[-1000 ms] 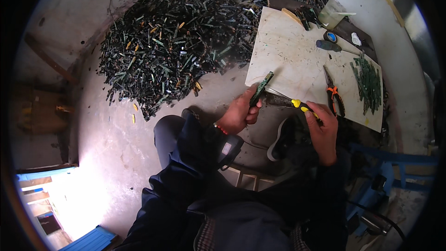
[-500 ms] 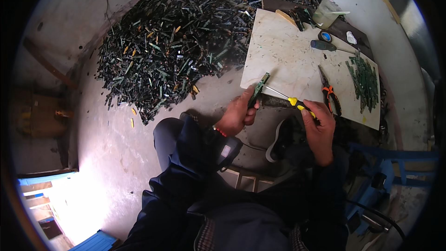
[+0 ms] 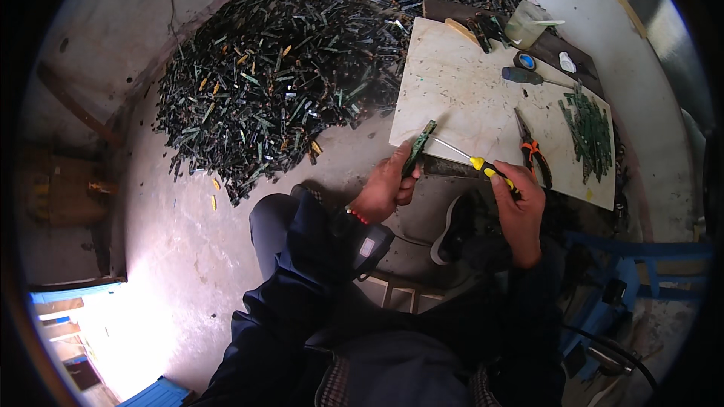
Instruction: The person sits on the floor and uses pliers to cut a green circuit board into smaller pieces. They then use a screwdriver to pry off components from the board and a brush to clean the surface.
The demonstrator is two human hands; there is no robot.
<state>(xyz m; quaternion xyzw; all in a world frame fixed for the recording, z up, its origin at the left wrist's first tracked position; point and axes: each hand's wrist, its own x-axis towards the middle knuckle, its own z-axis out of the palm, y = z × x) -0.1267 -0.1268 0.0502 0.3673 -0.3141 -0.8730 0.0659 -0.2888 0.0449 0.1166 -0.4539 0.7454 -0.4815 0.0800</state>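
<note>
A narrow green strip that looks like a circuit board (image 3: 419, 146) is pinched in my left hand (image 3: 383, 187), standing up at a slant past the thumb. My right hand (image 3: 522, 211) grips a screwdriver (image 3: 480, 164) with a yellow and black handle. Its thin metal shaft points left, and the tip is just beside the strip's upper part with a small gap. Both hands are at the near edge of a pale board (image 3: 467, 90). On that board, close to my right hand, lie orange-and-black pliers (image 3: 534, 152), jaws pointing away from me.
A heap of dark strips (image 3: 264, 75) covers the floor at far left. On the board's right lies a pile of green strips (image 3: 588, 132). Toward the back are a grey-handled screwdriver (image 3: 522, 75), a blue-cored tape roll (image 3: 526, 61) and a plastic jug (image 3: 524, 26). Blue furniture (image 3: 648, 264) stands at right.
The screwdriver tip has backed off slightly to the right from the strip. My left hand keeps the strip in nearly the same place.
</note>
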